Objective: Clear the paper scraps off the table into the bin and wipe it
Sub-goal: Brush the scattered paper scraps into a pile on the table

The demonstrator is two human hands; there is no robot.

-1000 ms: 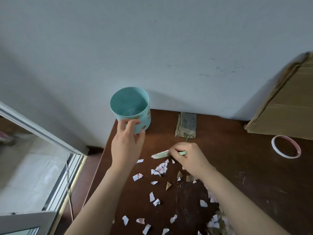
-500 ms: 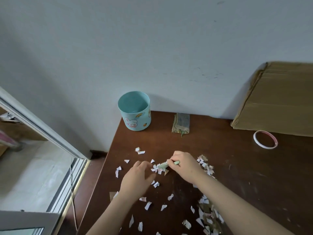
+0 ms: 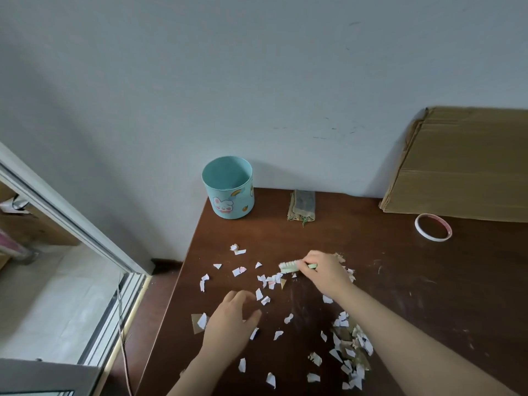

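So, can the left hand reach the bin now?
Probably yes. The left hand is open and holds nothing, and only flat scraps lie between it and the bin. The right hand, gripping the brush, is clear.

Light: you've got soft daylight from the glass door at left; overall moderately bright.
Shadows: soft; bin casts a faint one rightward on the wall.
Glare: mild sheen on the table by the bin.
Blur: your left hand is slightly smeared.
Edges: wide-angle stretch, door frame leans.
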